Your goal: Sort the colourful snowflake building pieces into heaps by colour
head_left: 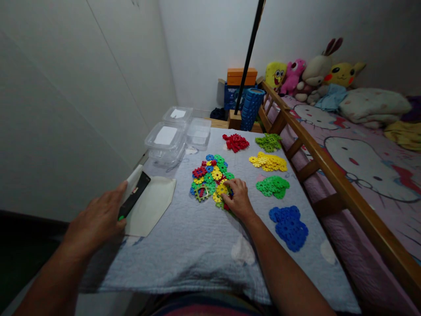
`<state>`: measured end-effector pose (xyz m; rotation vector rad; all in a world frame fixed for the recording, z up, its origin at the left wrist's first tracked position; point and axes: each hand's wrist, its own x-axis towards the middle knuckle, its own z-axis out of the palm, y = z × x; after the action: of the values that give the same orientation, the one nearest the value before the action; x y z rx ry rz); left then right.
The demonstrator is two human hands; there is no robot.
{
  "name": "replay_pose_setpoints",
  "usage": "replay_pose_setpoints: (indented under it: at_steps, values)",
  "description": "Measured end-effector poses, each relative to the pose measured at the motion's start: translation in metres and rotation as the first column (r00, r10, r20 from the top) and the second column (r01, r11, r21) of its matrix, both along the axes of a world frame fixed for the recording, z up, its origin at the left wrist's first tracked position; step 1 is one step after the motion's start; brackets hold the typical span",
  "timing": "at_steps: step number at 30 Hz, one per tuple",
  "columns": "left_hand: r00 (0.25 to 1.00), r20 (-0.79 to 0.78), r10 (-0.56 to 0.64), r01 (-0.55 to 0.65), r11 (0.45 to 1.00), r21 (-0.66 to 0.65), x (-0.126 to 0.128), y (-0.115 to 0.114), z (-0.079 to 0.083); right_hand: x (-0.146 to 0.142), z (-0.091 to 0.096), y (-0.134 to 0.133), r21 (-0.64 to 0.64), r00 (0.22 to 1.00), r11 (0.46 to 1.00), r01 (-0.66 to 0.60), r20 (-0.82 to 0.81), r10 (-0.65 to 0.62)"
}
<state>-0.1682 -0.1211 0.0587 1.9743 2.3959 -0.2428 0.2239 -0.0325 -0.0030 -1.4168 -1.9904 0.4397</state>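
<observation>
My left hand point(98, 219), at the table's left edge, is closed on a flat black object point(135, 195) with a green tip. A pale strip stands up along that object; I cannot tell whether it is part of it. Beneath lies a cream sheet point(151, 206) with cut corners. My right hand point(239, 197) reaches into a mixed pile of plastic snowflake building discs point(208, 177). Its thumb and fingers are closed around a yellow disc point(222, 189) at the pile's right side. Red, blue and green discs lie around it, and a square olive frame piece point(201, 192) is in front.
Sorted piles run down the right side: red point(236, 142), light green point(269, 142), yellow point(269, 162), green point(273, 187) and blue point(289, 227). Clear plastic boxes point(166, 142) stand at the back left. A wooden bed rail point(315, 158) borders the table on the right.
</observation>
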Motion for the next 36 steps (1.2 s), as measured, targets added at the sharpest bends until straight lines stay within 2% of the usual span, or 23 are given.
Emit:
replay_pose_setpoints:
  at_steps: [4,10,15,36]
  values:
    - [1.0,-0.031,-0.006,0.004,0.999,-0.047,0.0001,0.001,0.0004,-0.0002,0.0002,0.0001,-0.005,1.0,1.0,0.0,-0.007,0.0]
    - [0.998,-0.039,-0.039,0.039,0.999,0.006,-0.0003,0.0014,-0.0025,0.0004,-0.0015,0.0007,-0.005,1.0,1.0,0.001,-0.008,-0.001]
    - [0.998,-0.06,-0.022,0.023,0.999,0.025,0.0003,0.0001,-0.0048,0.0008,-0.0021,0.0005,-0.007,1.0,1.0,-0.002,-0.002,0.002]
    - [0.999,-0.043,-0.011,0.011,1.0,-0.001,0.0071,-0.0003,0.0035,0.0006,-0.0021,0.0007,-0.01,1.0,1.0,-0.006,-0.03,0.006]
